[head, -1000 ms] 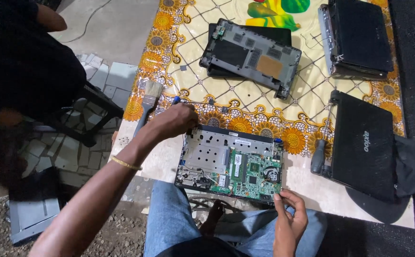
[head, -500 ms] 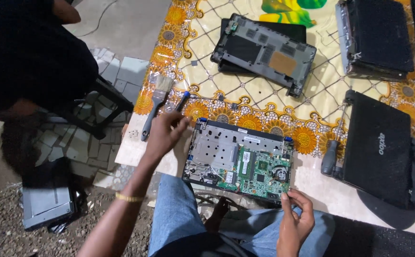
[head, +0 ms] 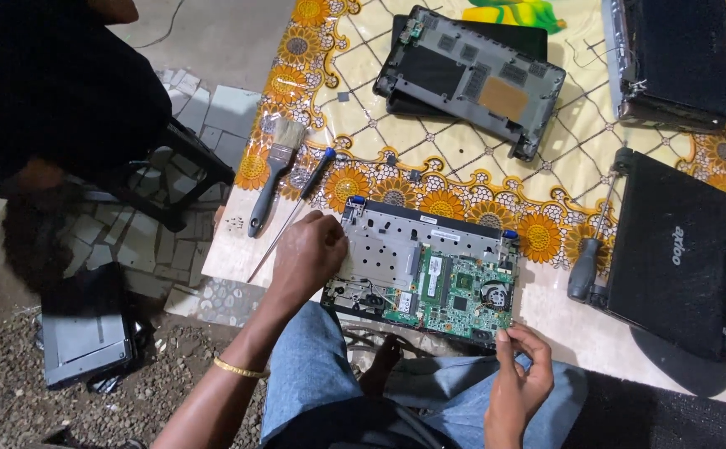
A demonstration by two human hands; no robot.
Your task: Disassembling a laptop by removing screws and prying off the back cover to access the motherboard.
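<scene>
The opened laptop base [head: 425, 270] (green circuit board and small fan exposed on its right half, silver shield on its left) lies at the near edge of the floral tablecloth [head: 463, 158], over the person's knees. The left hand [head: 309, 254] rests curled against its 9 o'clock edge, fingers bent onto the corner, grasping nothing loose. The right hand [head: 519, 374] pinches the base's rim at 5 o'clock with thumb and fingertips. At 10 o'clock from the base lie a blue-handled screwdriver [head: 292, 212] and a paintbrush [head: 273, 170]; a detached bottom cover [head: 471, 79] sits at 12 o'clock, a closed black laptop [head: 671, 245] at 3 o'clock.
</scene>
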